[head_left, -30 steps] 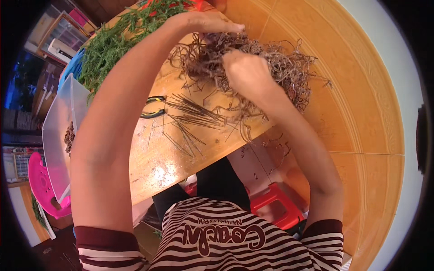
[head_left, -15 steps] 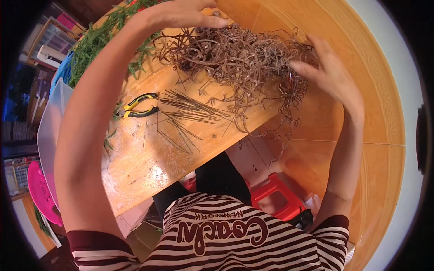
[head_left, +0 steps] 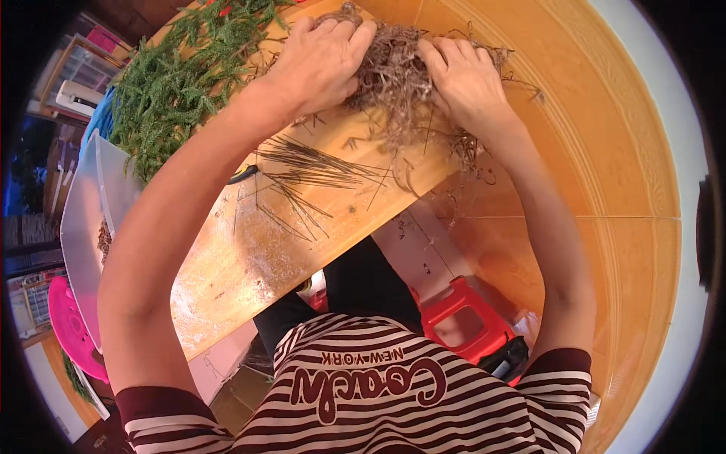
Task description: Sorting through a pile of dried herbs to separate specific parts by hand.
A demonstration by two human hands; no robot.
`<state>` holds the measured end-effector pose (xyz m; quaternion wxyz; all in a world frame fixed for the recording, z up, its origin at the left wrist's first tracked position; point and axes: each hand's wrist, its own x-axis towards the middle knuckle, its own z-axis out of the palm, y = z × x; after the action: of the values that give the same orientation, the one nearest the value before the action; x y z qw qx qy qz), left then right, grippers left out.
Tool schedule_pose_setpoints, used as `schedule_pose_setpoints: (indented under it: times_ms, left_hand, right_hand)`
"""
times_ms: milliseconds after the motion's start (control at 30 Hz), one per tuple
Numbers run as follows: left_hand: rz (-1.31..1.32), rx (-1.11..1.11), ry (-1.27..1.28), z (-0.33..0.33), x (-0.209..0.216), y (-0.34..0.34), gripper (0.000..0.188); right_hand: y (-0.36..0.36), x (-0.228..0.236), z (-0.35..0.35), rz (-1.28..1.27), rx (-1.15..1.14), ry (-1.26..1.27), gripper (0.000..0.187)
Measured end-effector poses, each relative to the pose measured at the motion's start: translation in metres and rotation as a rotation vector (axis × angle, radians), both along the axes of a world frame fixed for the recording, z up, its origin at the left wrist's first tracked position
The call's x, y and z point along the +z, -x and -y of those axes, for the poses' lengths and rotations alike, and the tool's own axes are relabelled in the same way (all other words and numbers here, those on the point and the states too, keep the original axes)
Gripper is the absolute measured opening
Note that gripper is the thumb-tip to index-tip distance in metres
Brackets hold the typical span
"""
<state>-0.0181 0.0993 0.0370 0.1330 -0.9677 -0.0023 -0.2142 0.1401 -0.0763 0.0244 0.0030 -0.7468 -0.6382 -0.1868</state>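
A tangled heap of brown, curly artificial vines lies at the far side of the wooden table. My left hand is closed on the heap's left part, its fingers curled into the strands. Gripping the right part is my right hand, also with bent fingers. Both fingertips are partly hidden among the strands. Nearer to me lie several thin dark wire stems, loosely bundled. The yellow and black handle of the pliers peeks out beside my left forearm, which covers the rest.
Green artificial fir sprigs are piled at the far left. A translucent plastic bin stands beside the table's left edge, with a pink plastic seat near it. Below the front edge is a red stool. Wooden panelling rises on the right.
My hands, earlier open around the vines, have closed on them. The vine heap is now bunched tighter and farther from me. My left forearm has come over the pliers.
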Motion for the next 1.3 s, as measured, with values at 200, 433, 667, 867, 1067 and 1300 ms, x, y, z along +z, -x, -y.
schedule_pose_setpoints:
  times_ms: [200,433,667,867,1067,1300]
  left_hand:
    - [-0.177,0.108,0.096,0.007,0.037,-0.005,0.032]
    - [0.032,-0.083,0.074,0.001,0.074,-0.010,0.017]
    - [0.082,-0.065,0.204,0.012,0.070,-0.025,0.011]
    - [0.128,-0.200,0.285,0.021,0.068,-0.036,0.018]
    - [0.157,-0.188,0.244,0.012,0.088,-0.059,0.024]
    - [0.164,-0.208,0.188,0.013,0.079,-0.074,0.026]
  right_hand:
    - [-0.018,0.025,0.003,0.034,0.072,-0.079,0.055]
    - [-0.021,0.051,0.011,-0.102,0.086,-0.167,0.048]
    - [-0.038,0.051,0.025,-0.058,0.100,-0.203,0.050]
    - [-0.031,0.060,0.043,-0.225,0.062,-0.229,0.049]
    - [-0.045,0.046,0.044,-0.429,0.161,-0.429,0.039]
    - [-0.058,0.033,0.046,-0.520,-0.066,-0.479,0.038]
